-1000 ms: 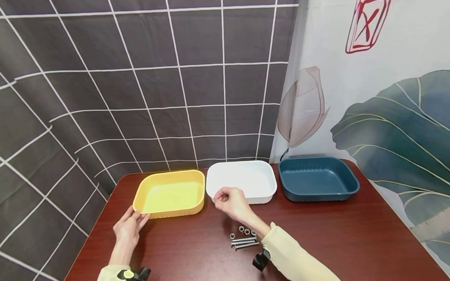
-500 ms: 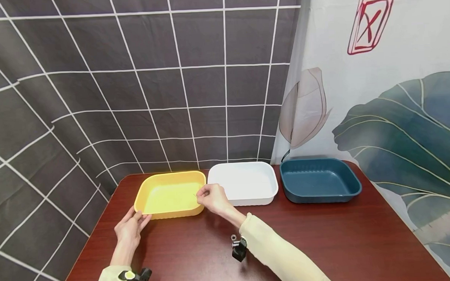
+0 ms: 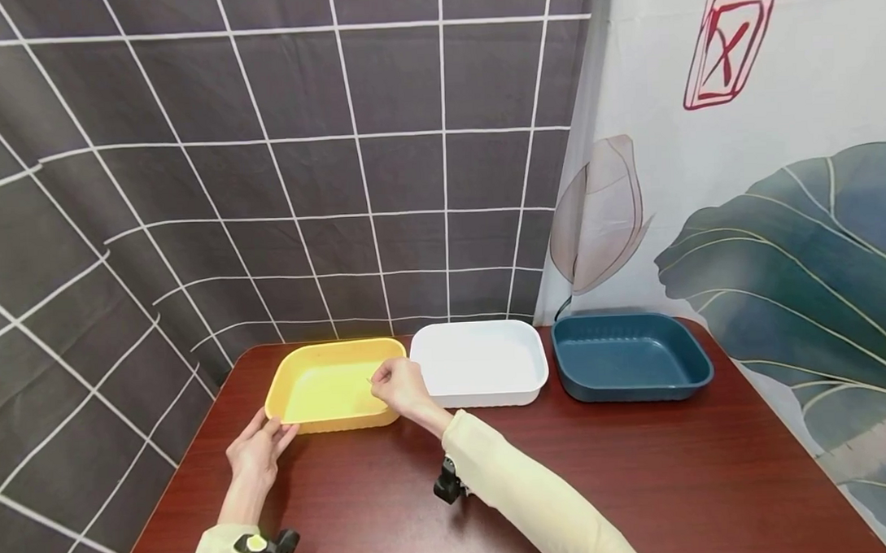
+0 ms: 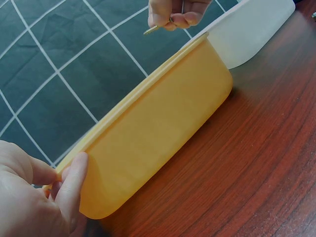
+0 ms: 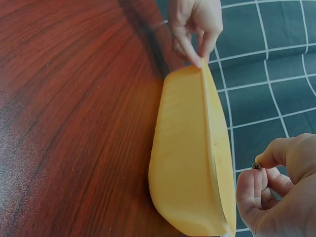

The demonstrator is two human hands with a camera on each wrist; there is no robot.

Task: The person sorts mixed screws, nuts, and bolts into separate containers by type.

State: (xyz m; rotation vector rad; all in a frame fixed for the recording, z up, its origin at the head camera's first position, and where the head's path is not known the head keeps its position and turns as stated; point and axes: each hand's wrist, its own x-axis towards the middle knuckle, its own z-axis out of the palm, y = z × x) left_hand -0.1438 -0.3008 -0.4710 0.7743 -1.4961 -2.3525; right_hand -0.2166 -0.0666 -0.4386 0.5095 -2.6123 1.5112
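Note:
My left hand (image 3: pixel 253 458) holds the near left corner of a yellow tray (image 3: pixel 338 425), with thumb and fingers pinching its rim. Over the tray's right part is my right hand (image 3: pixel 404 385), its thumb and fingers pinching a small screw. The screw's cross-slotted head (image 5: pixel 256 166) shows in the right wrist view. In the left wrist view its threaded tip (image 4: pixel 151 30) sticks out from the fingers, above the level of the rim.
A white tray (image 3: pixel 484 399) stands right beside the yellow one, and a dark blue tray (image 3: pixel 630 394) is farther right. All three line the back of the red-brown table (image 3: pixel 348 499), before a dark gridded curtain (image 3: pixel 403 172). My right sleeve (image 3: pixel 524 493) crosses the table's middle.
My right hand has moved left with the screw, from the white tray's front edge to over the yellow tray. Its forearm now hides the loose nuts and bolts. My left hand stays put.

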